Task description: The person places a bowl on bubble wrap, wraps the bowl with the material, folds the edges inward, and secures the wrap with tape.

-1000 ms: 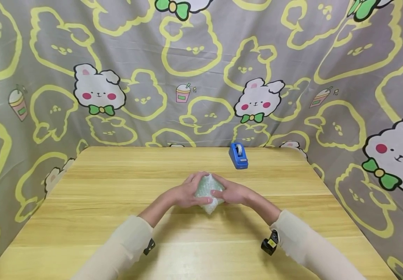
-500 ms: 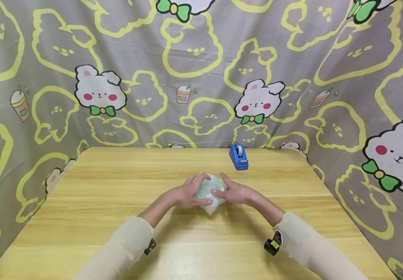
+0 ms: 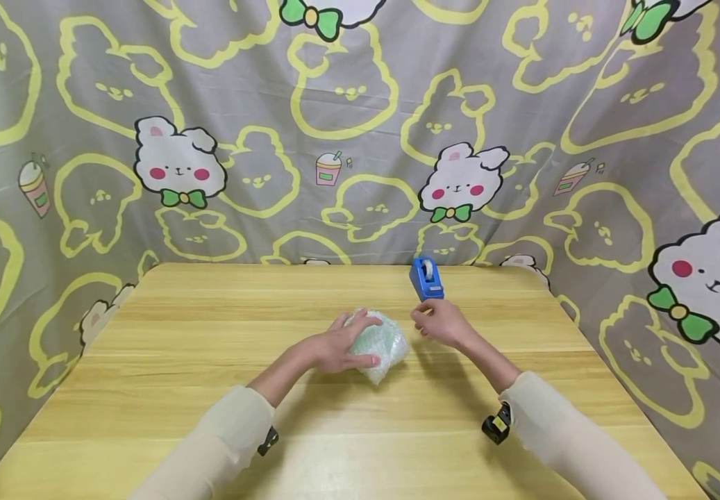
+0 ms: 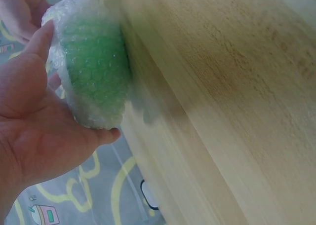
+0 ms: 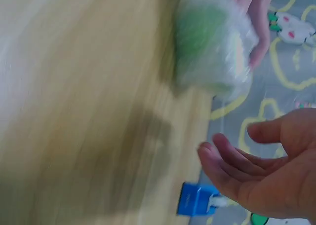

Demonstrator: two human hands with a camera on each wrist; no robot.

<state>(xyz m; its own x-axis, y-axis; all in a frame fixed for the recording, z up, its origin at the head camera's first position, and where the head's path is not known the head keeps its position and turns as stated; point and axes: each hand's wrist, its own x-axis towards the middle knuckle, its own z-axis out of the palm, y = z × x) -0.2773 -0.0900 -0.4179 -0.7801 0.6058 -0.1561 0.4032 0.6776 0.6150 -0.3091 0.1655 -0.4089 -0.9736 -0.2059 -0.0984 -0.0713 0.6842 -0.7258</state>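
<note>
A bubble-wrapped bundle [image 3: 391, 345] stands on the wooden table, green showing through its clear wrap; what is inside cannot be made out. My left hand [image 3: 335, 347] holds it from the left, fingers over the top and thumb along the near side. In the left wrist view that grip spans the green bundle [image 4: 94, 62]. My right hand [image 3: 444, 323] is apart from the bundle, to its right, just in front of the blue tape dispenser [image 3: 425, 276]. The right wrist view shows this right hand [image 5: 271, 168] with loosely bent fingers and nothing between them.
The wooden table [image 3: 210, 305] stretches out to both sides of the hands. Behind and beside it hangs a grey curtain [image 3: 260, 83] with cartoon rabbits. Small black devices sit at both wrists, such as the right wrist camera [image 3: 496, 425].
My right hand has let go of the bundle and moved right and away from me, toward the tape dispenser. My left hand has stayed on the bundle.
</note>
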